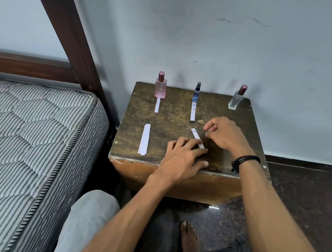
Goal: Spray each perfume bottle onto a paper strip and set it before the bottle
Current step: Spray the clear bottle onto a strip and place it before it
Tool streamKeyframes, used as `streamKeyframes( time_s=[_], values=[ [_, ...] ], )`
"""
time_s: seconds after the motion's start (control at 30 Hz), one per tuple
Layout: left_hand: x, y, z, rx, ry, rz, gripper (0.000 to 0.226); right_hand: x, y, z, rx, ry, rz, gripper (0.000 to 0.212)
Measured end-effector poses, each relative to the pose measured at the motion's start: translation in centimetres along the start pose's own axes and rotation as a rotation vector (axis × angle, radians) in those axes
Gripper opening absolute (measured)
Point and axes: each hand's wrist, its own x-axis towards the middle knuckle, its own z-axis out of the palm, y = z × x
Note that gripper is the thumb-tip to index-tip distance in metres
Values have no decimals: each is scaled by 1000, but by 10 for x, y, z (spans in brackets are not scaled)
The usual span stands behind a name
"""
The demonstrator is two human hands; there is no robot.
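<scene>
**Third strip pickup — two bottles done, clear one left**

Status on the bench (182, 111):
- Pink bottle (161, 86), back left: strip (157, 105) laid in front, near end touching or almost touching the base.
- Blue bottle (196, 92), back middle: strip (193, 111) in front, same layout.
- Clear bottle (237, 98), back right: nothing in front of it. Judging from that, it's the last one outstanding.
- Spare strips (144, 139) stacked near the front left, untouched.

Hands:
- Left hand (184, 156) is flat and spread, fingertips pressing on the near end of a loose strip (196, 137) lying at an angle mid-bench. Far end of that strip looks creased or curled up.
- Right hand (224, 133) is loosely curled just beside the strip's far end, thumb and forefinger close together. Can't tell if it's pinching anything; doesn't look to be on the paper.

Step in hand, my read: getting the third strip off the surface before spraying.

Next move needs:
- Thin paper flat on wood, so slide it toward the edge or lift by the curled end.
- One hand keeps the strip, the other reaches to the clear bottle, well apart at the back right corner.
- Cap appears to be on; it likely has to come off first.
- Bottle is narrow and close to the bench edge, so tipping is the risk.
</scene>
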Motion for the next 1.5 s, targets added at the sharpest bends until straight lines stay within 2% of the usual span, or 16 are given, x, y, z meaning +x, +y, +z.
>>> streamKeyframes(
  time_s=[0.23, 0.33, 0.43, 0.5, 0.6, 0.77, 0.83, 0.9, 1.03, 1.17, 1.3, 1.5],
  values=[
    [1, -3, -1, -47, 33, -18, 37, -1, 7, -11, 68, 60, 63, 14],
    [2, -4, -2, -86, 32, -32, 39, -1, 12, -17, 193, 204, 97, 7],
    [2, -4, -3, -114, 18, -45, 45, 4, 25, -23, 469, 391, 176, 6],
    [3, -2, -3, -125, 4, -41, 46, 12, 38, -26, 627, 465, 244, 14],
    [3, 2, -2, -114, -24, -14, 45, 29, 49, -30, 769, 462, 288, 39],
    [5, 5, 1, -144, -39, 17, 43, 62, 50, -30, 752, 355, 218, 82],
    [7, 7, 2, -152, -35, 27, 43, 73, 53, -28, 705, 345, 217, 90],
    [9, 8, 5, -161, -38, 35, 43, 83, 55, -26, 643, 379, 211, 81],
    [15, 12, 9, -207, -41, 35, 42, 90, 54, -29, 552, 452, 196, 44],
    [22, 18, 16, -199, -43, 48, 43, 72, 54, -31, 507, 519, 155, 31],
    [27, 21, 20, -202, -20, 49, 37, 39, 50, -26, 702, 549, 158, 19],
    [35, 24, 19, -215, -10, 55, 29, -14, 26, -38, 1080, 452, 208, 9]
  ],
)
